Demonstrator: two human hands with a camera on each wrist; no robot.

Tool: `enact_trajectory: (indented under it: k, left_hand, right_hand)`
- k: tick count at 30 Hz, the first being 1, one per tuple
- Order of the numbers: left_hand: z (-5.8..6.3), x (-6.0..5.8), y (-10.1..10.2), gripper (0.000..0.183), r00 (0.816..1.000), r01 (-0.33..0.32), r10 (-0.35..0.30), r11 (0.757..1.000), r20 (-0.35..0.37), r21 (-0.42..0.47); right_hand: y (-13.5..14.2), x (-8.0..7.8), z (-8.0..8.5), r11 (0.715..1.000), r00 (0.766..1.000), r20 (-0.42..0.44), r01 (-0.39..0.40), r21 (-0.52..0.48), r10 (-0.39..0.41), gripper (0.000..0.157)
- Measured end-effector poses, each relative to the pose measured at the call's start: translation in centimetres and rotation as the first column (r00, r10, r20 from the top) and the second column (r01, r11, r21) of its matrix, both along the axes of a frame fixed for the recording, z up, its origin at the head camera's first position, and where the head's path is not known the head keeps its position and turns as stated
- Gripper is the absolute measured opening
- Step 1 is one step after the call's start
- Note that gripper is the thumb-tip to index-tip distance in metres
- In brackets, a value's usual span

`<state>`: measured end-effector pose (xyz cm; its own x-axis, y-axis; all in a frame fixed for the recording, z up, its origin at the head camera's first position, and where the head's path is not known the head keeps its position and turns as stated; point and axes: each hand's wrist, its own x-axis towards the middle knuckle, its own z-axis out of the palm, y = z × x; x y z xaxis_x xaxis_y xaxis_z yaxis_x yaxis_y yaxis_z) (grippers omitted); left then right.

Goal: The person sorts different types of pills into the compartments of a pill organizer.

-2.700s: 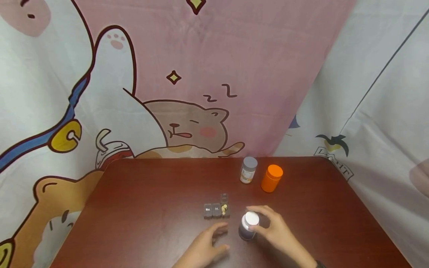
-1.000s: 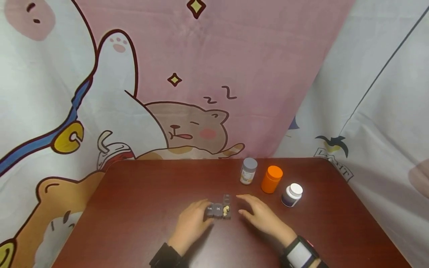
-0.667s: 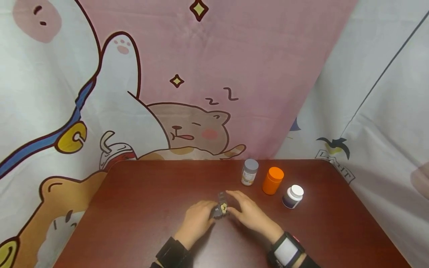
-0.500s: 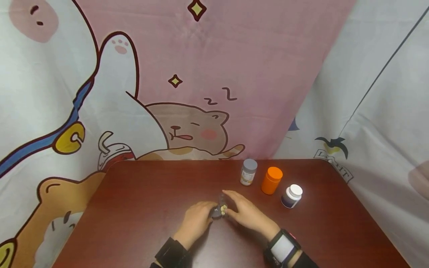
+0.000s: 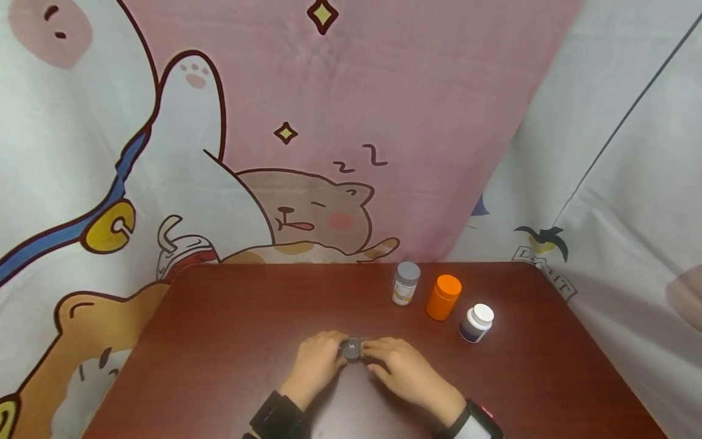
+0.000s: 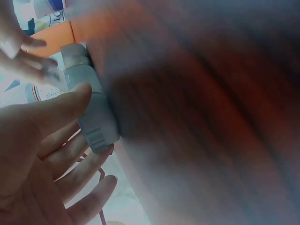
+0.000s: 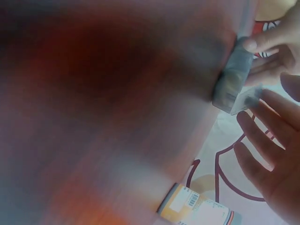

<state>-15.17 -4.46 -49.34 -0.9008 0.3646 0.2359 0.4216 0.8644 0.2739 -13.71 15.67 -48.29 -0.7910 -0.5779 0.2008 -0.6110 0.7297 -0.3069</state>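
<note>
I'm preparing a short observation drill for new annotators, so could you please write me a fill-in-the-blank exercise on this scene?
In the head view, the bottles on the table number ____ in all.
The middle bottle is coloured ____.
The rightmost bottle has a cap coloured ____.
The pill box is between the left hand and the right hand; the hand nearer the bottles is the ____.

Missing words: three; orange; white; right.
</note>
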Motion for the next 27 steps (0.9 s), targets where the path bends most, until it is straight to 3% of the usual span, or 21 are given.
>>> enact_trajectory:
  k: [8,15,22,27]
  left_hand:
    - [0.3,-0.2,0.1,0.042,0.999,-0.008,0.007,1.0,0.04,0.016]
    - [0.2,0.0,-0.1,0.043,0.999,-0.009,0.008,1.0,0.052,0.017]
    - [0.3,-0.1,0.0,0.043,0.999,-0.012,0.011,1.0,0.043,0.013]
    - [0.4,-0.1,-0.2,0.048,0.998,-0.033,0.031,0.999,0.061,0.027]
  right_hand:
    - [0.2,1.3,-0.7,0.994,0.994,-0.103,-0.023,0.104,0.034,0.046]
    - [-0.4,1.7,-0.7,0.992,1.0,-0.028,0.012,0.127,-0.009,0.045]
    - [-0.7,1.5,-0.4,0.988,0.996,-0.089,0.023,0.15,-0.009,0.042]
    - [-0.8,1.6,-0.3,0.99,0.998,-0.055,0.029,0.141,-0.021,0.043]
